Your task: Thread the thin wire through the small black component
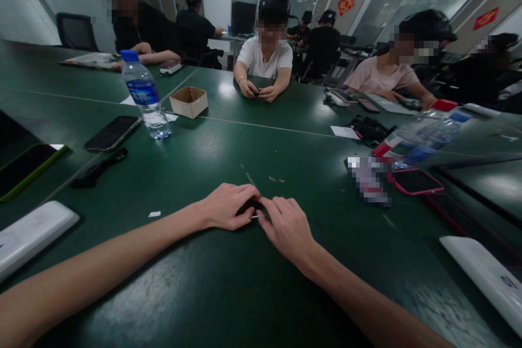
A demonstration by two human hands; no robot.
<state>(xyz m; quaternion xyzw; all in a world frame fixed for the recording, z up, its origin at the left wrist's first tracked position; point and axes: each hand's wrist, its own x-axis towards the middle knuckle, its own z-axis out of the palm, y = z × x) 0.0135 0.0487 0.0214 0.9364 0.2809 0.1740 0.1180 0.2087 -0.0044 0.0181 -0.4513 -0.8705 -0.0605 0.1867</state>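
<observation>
My left hand (229, 205) rests low over the green table (196, 283), fingers curled inward and closed. Facing it, my right hand (289, 227) has its fingers bent and pinched, its fingertips almost meeting the left ones. Between the two thumbs shows a thin light-coloured strip (256, 216), gripped from both sides; its kind is too small to tell, and the fingers hide most of it. A narrow clear sliver (251, 180) sticks out just beyond the fingertips. Small clear scraps (277, 179) lie past the hands, and a white paper bit (154, 214) is left of my left hand.
A water bottle (144, 98), an open cardboard box (188, 102) and a dark phone (113, 133) stand or lie at left. More bottles (432, 130) and a pink-edged phone (418, 181) are at right. White devices (36, 234) flank both forearms. A person (265, 54) sits opposite.
</observation>
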